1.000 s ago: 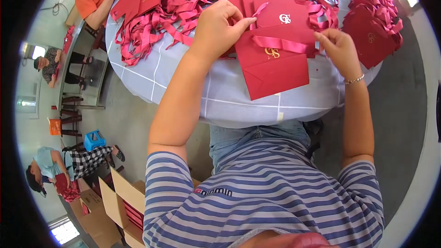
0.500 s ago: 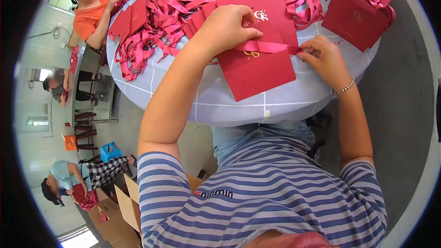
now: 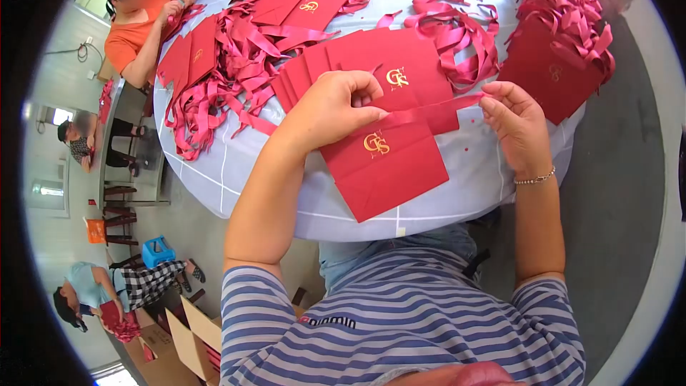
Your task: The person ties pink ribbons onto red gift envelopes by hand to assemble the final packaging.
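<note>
A red ribbon (image 3: 432,111) is stretched between my two hands, above a red paper bag (image 3: 393,171) with a gold logo. My left hand (image 3: 350,104) has thumb and fingers pinched on the ribbon's left part, over the bag's upper edge. At the ribbon's right end my right hand (image 3: 511,111) pinches it between thumb and fingertips, just beyond the bags. Beneath and behind lie more overlapping red bags (image 3: 421,50), fanned out to the left.
Loose ribbons (image 3: 464,43) lie behind the bags. Ribboned bags (image 3: 554,71) are stacked at the right, others (image 3: 286,0) at the back left of the round table (image 3: 300,218). A person in orange (image 3: 136,36) works at the far left; cardboard boxes (image 3: 189,325) stand below.
The view has tilted, so the table and bags appear lower. The ribbon now rises toward my right hand, which has lifted its end off the bag beneath.
</note>
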A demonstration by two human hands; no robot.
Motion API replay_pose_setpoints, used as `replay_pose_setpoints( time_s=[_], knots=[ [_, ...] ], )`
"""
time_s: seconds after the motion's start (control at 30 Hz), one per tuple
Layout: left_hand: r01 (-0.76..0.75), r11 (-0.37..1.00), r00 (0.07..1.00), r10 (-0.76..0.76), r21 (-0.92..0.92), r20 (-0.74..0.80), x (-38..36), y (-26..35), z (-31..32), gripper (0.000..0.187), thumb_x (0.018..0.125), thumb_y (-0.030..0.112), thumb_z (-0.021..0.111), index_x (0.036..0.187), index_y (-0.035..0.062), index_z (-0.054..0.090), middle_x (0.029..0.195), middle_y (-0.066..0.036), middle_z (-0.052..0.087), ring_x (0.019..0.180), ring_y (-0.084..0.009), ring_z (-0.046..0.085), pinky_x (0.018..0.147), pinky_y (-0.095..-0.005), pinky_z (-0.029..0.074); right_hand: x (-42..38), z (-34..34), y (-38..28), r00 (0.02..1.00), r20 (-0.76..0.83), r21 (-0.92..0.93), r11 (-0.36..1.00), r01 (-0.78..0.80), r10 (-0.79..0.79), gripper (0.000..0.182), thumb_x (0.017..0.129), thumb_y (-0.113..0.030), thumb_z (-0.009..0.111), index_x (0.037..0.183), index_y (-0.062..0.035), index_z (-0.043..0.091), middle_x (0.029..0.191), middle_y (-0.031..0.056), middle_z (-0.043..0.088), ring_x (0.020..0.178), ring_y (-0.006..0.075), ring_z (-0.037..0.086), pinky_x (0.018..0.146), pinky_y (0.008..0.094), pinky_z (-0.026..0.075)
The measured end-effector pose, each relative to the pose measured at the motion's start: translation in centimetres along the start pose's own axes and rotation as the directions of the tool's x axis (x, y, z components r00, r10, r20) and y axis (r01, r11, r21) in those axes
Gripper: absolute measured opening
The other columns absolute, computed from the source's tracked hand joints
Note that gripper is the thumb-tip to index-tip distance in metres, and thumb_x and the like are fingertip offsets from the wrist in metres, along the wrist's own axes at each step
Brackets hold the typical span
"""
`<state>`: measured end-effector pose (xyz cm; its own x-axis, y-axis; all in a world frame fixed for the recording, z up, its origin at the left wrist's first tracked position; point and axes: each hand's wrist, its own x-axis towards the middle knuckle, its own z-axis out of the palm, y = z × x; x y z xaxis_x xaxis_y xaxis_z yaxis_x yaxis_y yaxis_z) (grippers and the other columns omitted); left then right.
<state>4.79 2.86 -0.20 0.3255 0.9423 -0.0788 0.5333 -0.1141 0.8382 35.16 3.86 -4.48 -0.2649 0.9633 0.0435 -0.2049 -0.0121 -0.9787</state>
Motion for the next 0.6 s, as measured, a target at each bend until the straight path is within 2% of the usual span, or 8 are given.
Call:
replay_pose_setpoints(
  time_s=[0.07, 0.23, 0.3, 0.33, 0.4, 0.43, 0.5, 0.6],
  knots=[
    [0.022, 0.996, 1.000, -0.021, -0.081, 0.018, -0.2, 0.2, -0.3, 0.017, 0.081, 0.003, 0.076, 0.090, 0.0009, 0.062, 0.076, 0.007, 0.054, 0.069, -0.0026, 0.049, 0.060, -0.0201, 0.042, 0.8, 0.6, -0.4, 0.996, -0.071, 0.296, 0.955, -0.025, 0.048, 0.015, 0.091, -0.003, 0.068, 0.106, -0.0028, 0.067, 0.091, 0.0014, 0.069, 0.079, 0.0084, 0.063, 0.070, 0.0214, 0.051],
    [-0.082, 0.994, 0.996, 0.081, -0.069, -0.028, -0.3, -0.5, -0.3, 0.018, 0.081, 0.005, 0.077, 0.087, 0.0001, 0.060, 0.073, 0.004, 0.055, 0.069, -0.0045, 0.051, 0.061, -0.0226, 0.044, 2.3, 3.4, -1.5, 0.999, -0.033, 0.307, 0.951, -0.030, 0.042, 0.015, 0.091, -0.003, 0.067, 0.106, -0.0039, 0.067, 0.094, 0.0020, 0.070, 0.084, 0.0086, 0.065, 0.072, 0.0216, 0.052],
    [-0.122, 0.992, 0.992, 0.120, -0.035, -0.048, -0.5, -0.9, -0.2, 0.019, 0.081, 0.006, 0.077, 0.084, -0.0003, 0.060, 0.070, 0.002, 0.054, 0.067, -0.0048, 0.048, 0.059, -0.0233, 0.042, 2.9, 4.4, -1.6, 0.997, -0.072, 0.124, 0.992, -0.006, 0.015, 0.016, 0.092, -0.005, 0.067, 0.108, -0.0037, 0.067, 0.096, 0.0017, 0.069, 0.085, 0.0073, 0.064, 0.070, 0.0203, 0.050],
    [-0.124, 0.992, 0.991, 0.122, -0.020, -0.053, -0.5, -0.7, -0.2, 0.019, 0.081, 0.007, 0.077, 0.084, -0.0005, 0.059, 0.069, 0.003, 0.052, 0.066, -0.0050, 0.047, 0.058, -0.0235, 0.041, 3.1, 4.8, -1.5, 0.983, -0.168, -0.033, 0.997, 0.066, -0.071, 0.013, 0.094, -0.008, 0.065, 0.107, -0.0030, 0.066, 0.092, 0.0014, 0.069, 0.079, 0.0049, 0.062, 0.066, 0.0182, 0.047],
    [-0.147, 0.989, 0.987, 0.147, 0.008, -0.064, -0.5, -1.1, -0.1, 0.021, 0.081, 0.010, 0.078, 0.084, -0.0009, 0.060, 0.067, 0.003, 0.050, 0.064, -0.0053, 0.045, 0.056, -0.0238, 0.039, 3.0, 4.0, -1.1, 0.967, -0.197, -0.165, 0.977, 0.132, -0.163, 0.010, 0.095, -0.011, 0.066, 0.100, -0.0029, 0.066, 0.081, -0.0001, 0.067, 0.065, 0.0035, 0.057, 0.056, 0.0179, 0.042],
    [-0.149, 0.989, 0.986, 0.149, 0.011, -0.072, -0.5, -1.3, 0.0, 0.022, 0.080, 0.010, 0.079, 0.084, -0.0008, 0.060, 0.067, 0.003, 0.050, 0.064, -0.0055, 0.045, 0.056, -0.0238, 0.039, 2.4, 3.7, -1.6, 0.980, -0.168, -0.262, 0.963, 0.056, -0.102, 0.012, 0.094, -0.014, 0.067, 0.091, -0.0028, 0.066, 0.071, -0.0022, 0.063, 0.055, 0.0019, 0.049, 0.049, 0.0184, 0.036],
    [-0.114, 0.993, 0.991, 0.115, 0.017, -0.074, -0.8, -0.6, -0.1, 0.024, 0.079, 0.011, 0.080, 0.086, -0.0008, 0.061, 0.067, 0.003, 0.050, 0.064, -0.0062, 0.045, 0.057, -0.0237, 0.040, 1.1, 3.5, -1.8, 0.981, -0.130, -0.465, 0.866, -0.187, 0.142, 0.015, 0.092, -0.016, 0.070, 0.086, -0.0024, 0.067, 0.067, -0.0036, 0.060, 0.053, 0.0011, 0.046, 0.046, 0.0201, 0.031],
    [-0.189, 0.977, 0.976, 0.198, 0.095, -0.091, -0.7, -1.0, 0.0, 0.025, 0.078, 0.012, 0.081, 0.087, -0.0013, 0.061, 0.069, 0.003, 0.051, 0.064, -0.0064, 0.046, 0.057, -0.0237, 0.041, -0.7, 2.9, 0.3, 0.986, -0.088, -0.555, 0.815, -0.166, 0.140, 0.013, 0.089, -0.012, 0.072, 0.087, -0.0006, 0.067, 0.067, -0.0038, 0.060, 0.056, 0.0014, 0.046, 0.050, 0.0212, 0.035]
  ],
)
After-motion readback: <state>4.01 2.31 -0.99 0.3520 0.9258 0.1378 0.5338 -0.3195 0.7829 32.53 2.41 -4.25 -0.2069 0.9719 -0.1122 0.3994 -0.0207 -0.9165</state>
